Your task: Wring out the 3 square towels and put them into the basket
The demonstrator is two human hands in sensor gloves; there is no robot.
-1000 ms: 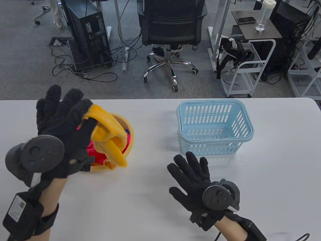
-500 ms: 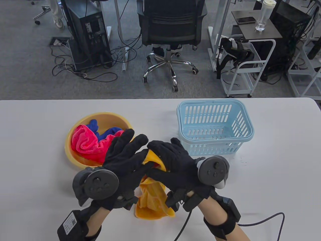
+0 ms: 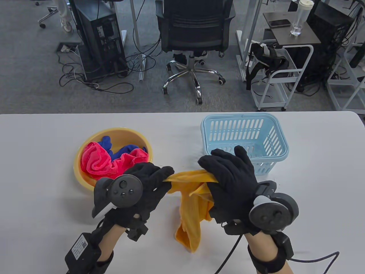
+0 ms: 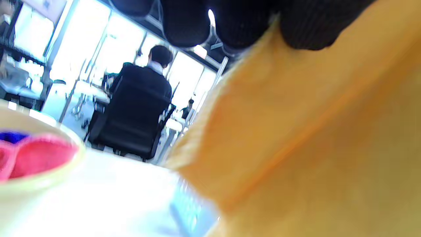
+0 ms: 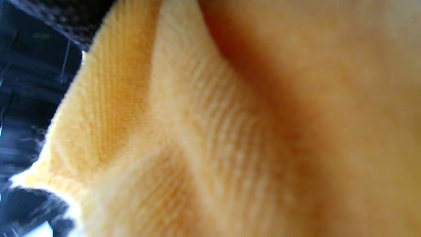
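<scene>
Table view: the left hand (image 3: 148, 182) and right hand (image 3: 231, 182) each grip an end of the orange towel (image 3: 189, 208), fingers curled round it, its top edge pulled taut above the table (image 3: 42, 171) and the rest hanging down; the pink towel (image 3: 97, 164) and blue towel (image 3: 127, 149) lie in the yellow bowl (image 3: 78, 171); the blue basket (image 3: 243, 144) holds no towel. Left wrist view: fingertips (image 4: 306, 33) pinch orange cloth. Right wrist view: cloth fills the frame; the fingers are hidden. Judging by this, the first wringing is starting; next, the hands must twist in opposite directions.
</scene>
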